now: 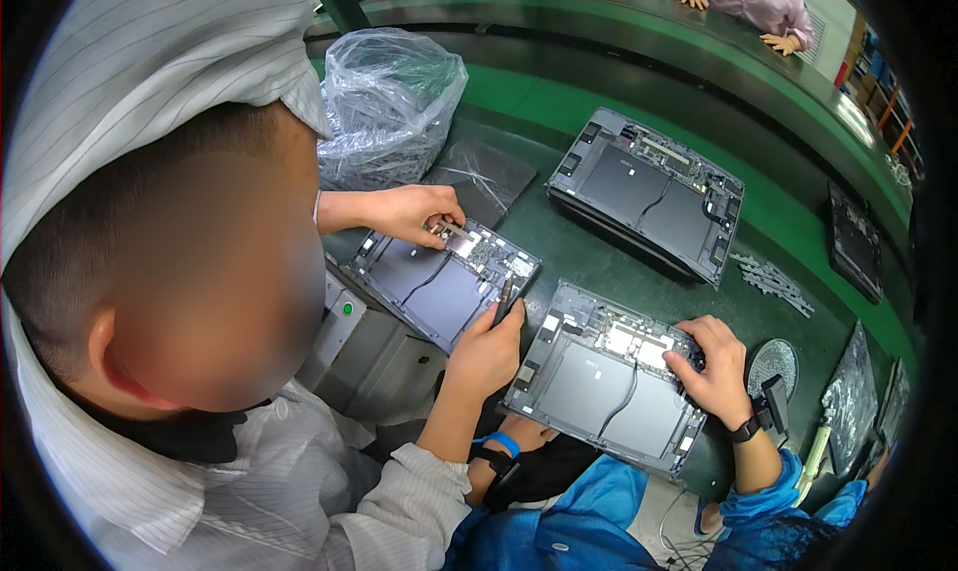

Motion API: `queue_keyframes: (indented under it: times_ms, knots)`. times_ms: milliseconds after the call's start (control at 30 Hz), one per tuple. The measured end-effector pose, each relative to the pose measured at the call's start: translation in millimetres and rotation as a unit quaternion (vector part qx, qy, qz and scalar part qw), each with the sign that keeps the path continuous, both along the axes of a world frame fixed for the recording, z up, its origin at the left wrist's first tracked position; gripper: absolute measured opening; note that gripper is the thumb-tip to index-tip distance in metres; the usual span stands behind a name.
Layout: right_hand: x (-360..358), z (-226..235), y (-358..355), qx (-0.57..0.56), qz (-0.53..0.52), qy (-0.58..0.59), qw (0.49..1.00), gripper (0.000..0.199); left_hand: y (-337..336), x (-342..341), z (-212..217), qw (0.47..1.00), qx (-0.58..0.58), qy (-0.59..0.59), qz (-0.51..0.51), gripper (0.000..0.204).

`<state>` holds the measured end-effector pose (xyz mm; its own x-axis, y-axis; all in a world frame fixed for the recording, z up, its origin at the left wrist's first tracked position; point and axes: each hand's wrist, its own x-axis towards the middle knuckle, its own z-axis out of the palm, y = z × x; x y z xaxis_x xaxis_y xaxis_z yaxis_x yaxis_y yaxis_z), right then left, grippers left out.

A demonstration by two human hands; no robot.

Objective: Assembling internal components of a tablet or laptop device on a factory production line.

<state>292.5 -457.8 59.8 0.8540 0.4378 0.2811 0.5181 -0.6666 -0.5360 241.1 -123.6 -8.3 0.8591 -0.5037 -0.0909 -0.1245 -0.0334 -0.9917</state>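
Crumpled clear plastic bag [389,102], third opened laptop [649,192], small round fan [773,363]

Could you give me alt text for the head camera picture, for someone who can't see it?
The person's right hand presses on the board of an opened grey laptop on a green bench, left hand at its near edge. A co-worker in a striped white coat works on a second laptop alongside.
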Motion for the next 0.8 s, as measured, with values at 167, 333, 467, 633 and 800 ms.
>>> queue_keyframes:
  times_ms: [167,333,467,633,800]
  knots:
    - [0,-1,1,0.007,0.002,0.000,1.000,0.030,3,1,-12,0.992,-0.109,0.070,0.005,0.039]
    - [-3,0,-1,0.002,0.001,-0.003,1.000,0.031,-1,-5,2,0.998,-0.058,0.034,0.002,0.039]
    - [-1,-1,-2,0.001,0.001,0.002,1.000,0.031,-3,-4,13,0.936,-0.314,0.160,0.017,0.036]
    - [-2,0,-1,-0.002,-0.001,0.008,1.000,0.031,-3,-3,12,0.925,-0.338,0.173,0.034,0.036]
    - [-1,2,2,0.005,0.008,0.000,1.000,0.031,-1,-7,19,0.917,-0.350,0.187,0.047,0.037]
